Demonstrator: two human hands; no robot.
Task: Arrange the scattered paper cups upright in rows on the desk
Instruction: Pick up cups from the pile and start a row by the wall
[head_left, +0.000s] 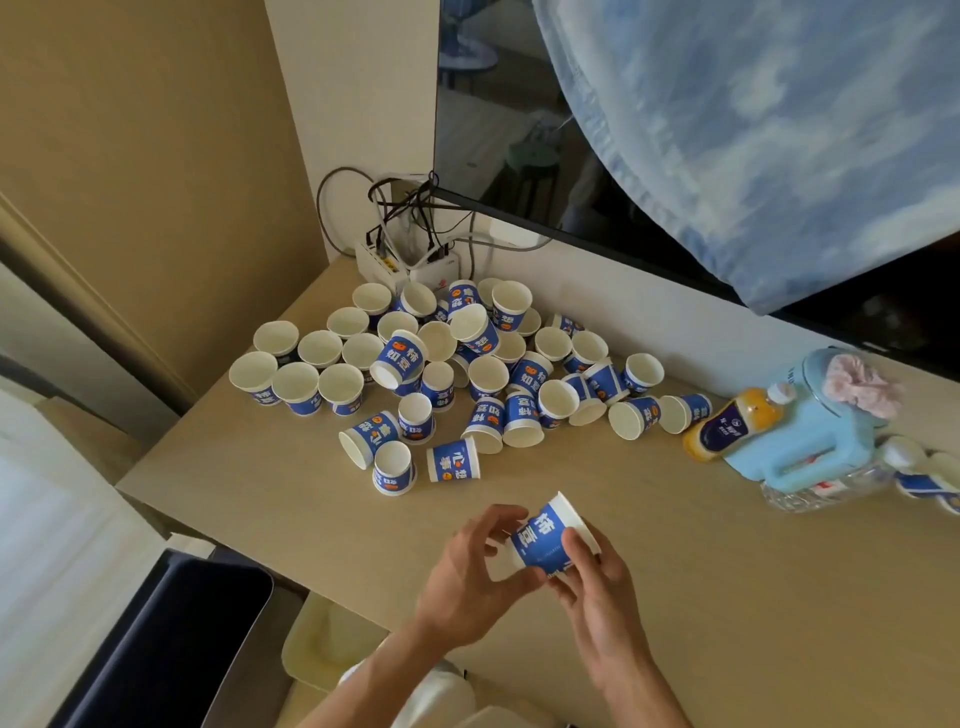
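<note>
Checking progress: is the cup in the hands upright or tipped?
Tipped: the held cup leans, rim toward upper right, between left hand and right hand.

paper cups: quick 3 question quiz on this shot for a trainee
1. True or false: the left hand and right hand both hold one cup.
2. Where do the upright rows stand? A left of the pile B right of it C nearest the person
3. Is the held cup upright or tilted?
Key: 1 true; 2 A; 3 tilted
</note>
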